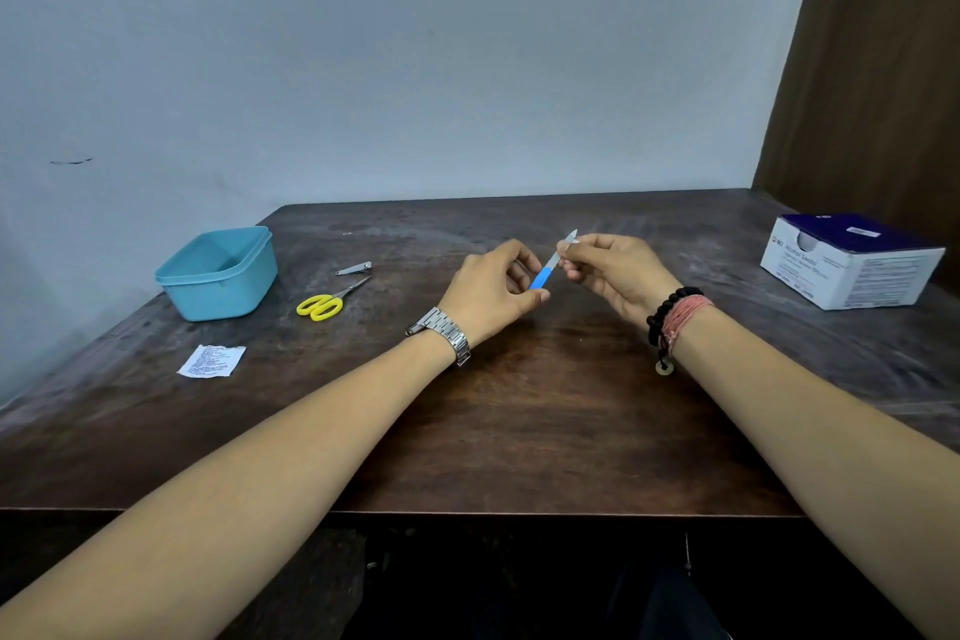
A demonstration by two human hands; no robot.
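A nail file [551,265] with a blue handle and a pale metal blade is held above the middle of the dark wooden table [519,405]. My left hand [485,294], with a metal watch on its wrist, pinches the blue handle end. My right hand [615,273], with bead and thread bracelets on its wrist, pinches the blade near its tip. The blade points up and to the right.
A light blue plastic tub [221,273] stands at the left. Nail clippers [354,269] and yellow-handled scissors [330,301] lie beside it. A torn printed packet [212,361] lies nearer the left edge. A white and blue box of alcohol swabs [852,263] sits at the right.
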